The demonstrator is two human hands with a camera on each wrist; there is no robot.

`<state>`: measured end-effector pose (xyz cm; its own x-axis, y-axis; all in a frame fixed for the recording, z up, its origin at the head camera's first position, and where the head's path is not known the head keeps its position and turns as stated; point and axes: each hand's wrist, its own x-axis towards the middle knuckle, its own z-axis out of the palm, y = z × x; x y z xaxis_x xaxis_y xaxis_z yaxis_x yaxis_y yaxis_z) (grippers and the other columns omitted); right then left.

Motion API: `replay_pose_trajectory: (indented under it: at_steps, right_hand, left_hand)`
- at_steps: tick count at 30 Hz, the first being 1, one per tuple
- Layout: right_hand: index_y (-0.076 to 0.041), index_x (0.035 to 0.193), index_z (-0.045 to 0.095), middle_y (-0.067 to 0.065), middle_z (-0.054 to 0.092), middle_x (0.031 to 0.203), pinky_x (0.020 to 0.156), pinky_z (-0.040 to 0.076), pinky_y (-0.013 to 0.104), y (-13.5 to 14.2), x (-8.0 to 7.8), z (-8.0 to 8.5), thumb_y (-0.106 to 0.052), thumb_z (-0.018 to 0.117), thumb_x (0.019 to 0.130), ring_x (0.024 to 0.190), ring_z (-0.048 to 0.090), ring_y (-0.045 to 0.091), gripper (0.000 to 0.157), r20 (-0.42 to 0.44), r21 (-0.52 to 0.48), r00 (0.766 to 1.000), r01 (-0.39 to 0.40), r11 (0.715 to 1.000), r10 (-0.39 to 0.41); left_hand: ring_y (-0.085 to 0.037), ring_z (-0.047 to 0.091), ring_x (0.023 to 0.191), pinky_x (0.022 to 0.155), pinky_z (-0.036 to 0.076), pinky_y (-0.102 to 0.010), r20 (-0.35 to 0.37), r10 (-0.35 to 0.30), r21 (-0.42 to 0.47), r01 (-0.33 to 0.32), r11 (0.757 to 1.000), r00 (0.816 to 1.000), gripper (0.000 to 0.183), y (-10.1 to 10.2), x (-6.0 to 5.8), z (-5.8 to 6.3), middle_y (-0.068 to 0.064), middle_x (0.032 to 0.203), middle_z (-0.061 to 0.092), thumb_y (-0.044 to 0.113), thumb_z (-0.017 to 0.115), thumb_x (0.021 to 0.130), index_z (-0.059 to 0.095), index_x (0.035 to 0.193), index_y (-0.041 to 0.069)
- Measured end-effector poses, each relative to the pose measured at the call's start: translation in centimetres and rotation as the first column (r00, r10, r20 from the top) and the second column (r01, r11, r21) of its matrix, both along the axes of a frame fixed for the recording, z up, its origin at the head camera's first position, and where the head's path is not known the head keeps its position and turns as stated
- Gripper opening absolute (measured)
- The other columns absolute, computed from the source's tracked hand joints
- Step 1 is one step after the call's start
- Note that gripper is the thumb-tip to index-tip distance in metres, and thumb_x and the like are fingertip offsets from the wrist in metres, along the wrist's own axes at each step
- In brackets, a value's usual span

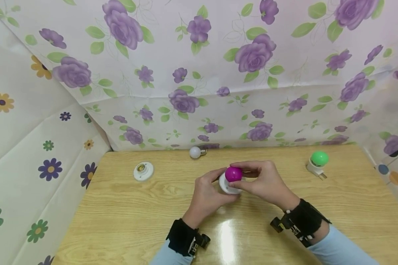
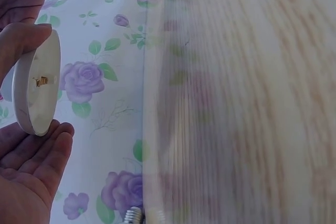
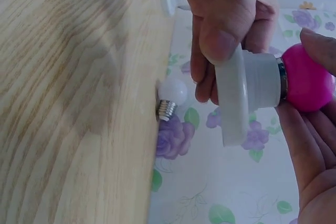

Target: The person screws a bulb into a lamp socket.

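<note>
A white round lamp holder (image 1: 226,187) is held by its disc-shaped base in my left hand (image 1: 207,195), above the table. Thumb and fingers of my right hand (image 1: 268,183) pinch a magenta light bulb (image 1: 233,174), which sits in the holder's mouth. From the right wrist, a thin band of the bulb's metal cap shows between the magenta globe (image 3: 308,80) and the white socket (image 3: 262,82). How deep the thread sits inside is hidden. The left wrist view shows the base's underside (image 2: 44,90) with brass contacts.
On the wooden table (image 1: 136,221), another white lamp holder (image 1: 143,171) lies at left. A white bulb (image 1: 195,152) lies on its side near the back edge. At right stands a green bulb (image 1: 320,158) in a white plug adapter (image 1: 314,168). Flowered sheeting (image 1: 215,88) hangs behind.
</note>
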<state>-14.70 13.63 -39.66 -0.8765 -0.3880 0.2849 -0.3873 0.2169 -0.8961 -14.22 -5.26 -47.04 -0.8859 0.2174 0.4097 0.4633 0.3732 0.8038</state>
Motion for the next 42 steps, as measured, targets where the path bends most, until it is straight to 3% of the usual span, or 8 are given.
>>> replay_pose_trajectory:
  at_steps: [7,15,27,36,42]
  right_hand:
    - [-0.008,0.107,0.066,0.0,0.065,0.104,0.077,0.05,0.033,0.01,-0.03,0.37,-0.015,0.082,0.068,0.093,0.062,0.015,0.043,-0.056,0.032,0.998,-0.018,0.999,0.019]
    - [-0.006,0.12,0.06,0.002,0.059,0.119,0.082,0.048,0.036,0.6,-0.45,0.39,-0.012,0.076,0.076,0.104,0.058,0.017,0.047,-0.081,0.085,0.984,-0.152,0.985,0.159]
    - [-0.002,0.111,0.065,0.006,0.064,0.109,0.076,0.051,0.037,-0.03,-0.31,-0.2,-0.012,0.078,0.073,0.096,0.061,0.02,0.042,-0.108,-0.004,0.989,-0.099,0.995,0.098]
    - [-0.003,0.115,0.063,0.005,0.063,0.111,0.078,0.05,0.036,0.08,-0.31,-0.32,-0.013,0.077,0.074,0.097,0.061,0.017,0.044,-0.103,0.029,0.991,-0.088,0.996,0.09]
    - [-0.006,0.116,0.063,0.007,0.062,0.114,0.083,0.048,0.034,0.19,-0.23,0.1,-0.012,0.077,0.074,0.102,0.059,0.017,0.045,-0.13,0.06,0.987,-0.089,0.994,0.096]
  left_hand:
    - [-0.003,0.053,0.106,0.088,0.044,-0.026,0.005,-0.035,0.008,0.035,0.999,0.999,0.066,-0.09,-0.02,0.07,0.013,0.116,0.058,0.035,0.084,0.064,0.057,0.123,0.025]
    - [-0.003,0.051,0.109,0.09,0.042,-0.026,0.059,-0.026,-0.003,0.026,1.0,0.998,0.069,-0.59,-0.15,-0.13,0.012,0.118,0.057,0.035,0.085,0.062,0.057,0.125,0.025]
    - [-0.003,0.052,0.108,0.089,0.043,-0.025,-0.005,-0.002,-0.019,0.002,1.0,1.0,0.067,-0.42,-0.15,-0.17,0.012,0.116,0.058,0.038,0.083,0.064,0.056,0.124,0.025]
    - [-0.003,0.051,0.108,0.09,0.041,-0.025,0.111,0.018,-0.091,-0.008,0.996,0.994,0.074,-0.56,-0.22,0.45,0.011,0.117,0.058,0.041,0.085,0.06,0.056,0.126,0.022]
    - [-0.003,0.05,0.11,0.09,0.04,-0.023,0.114,0.017,-0.107,-0.004,0.994,0.993,0.076,-0.82,-0.26,0.54,0.008,0.118,0.058,0.044,0.084,0.06,0.057,0.126,0.019]
